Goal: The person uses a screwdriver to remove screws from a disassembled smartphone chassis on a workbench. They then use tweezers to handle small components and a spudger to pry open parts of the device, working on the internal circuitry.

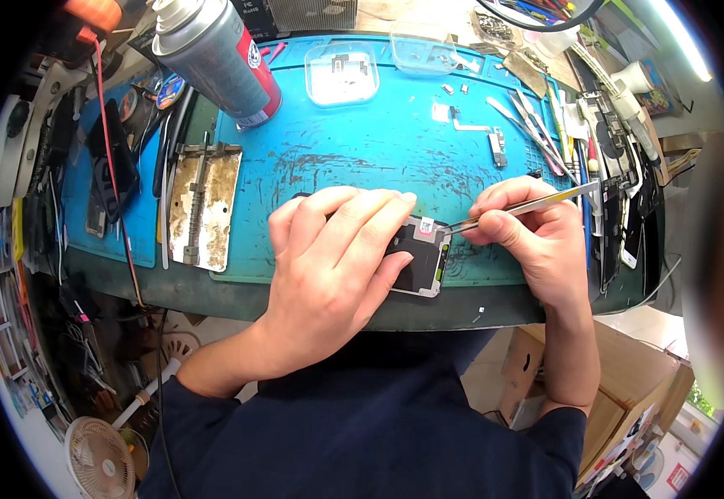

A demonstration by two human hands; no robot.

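Seen from the head camera, a person's left hand [337,258] lies flat over an opened phone [418,256] at the near edge of a blue work mat [362,150], fingers spread and pressing down, apparently to keep the device from sliding. The right hand [536,237] is pinched shut on a pair of metal tweezers [520,208], whose tips meet the phone's upper right corner, just beside a small pale tag; the long, low grip suits fine work on a small part. The two hands sit near each other, with only the phone's exposed corner between them. Farther back on the mat, well apart from the hands, stand a grey spray can [216,58] with a red base and two clear plastic trays [341,73], probably kept there for loose parts. A worn metal holding jig [204,208] lies to the left of the phone. To the right, a row of spare tweezers and hand tools [536,125] is laid out within easy reach of the working hand. A small white fan [100,457] sits low at the left, below the bench.
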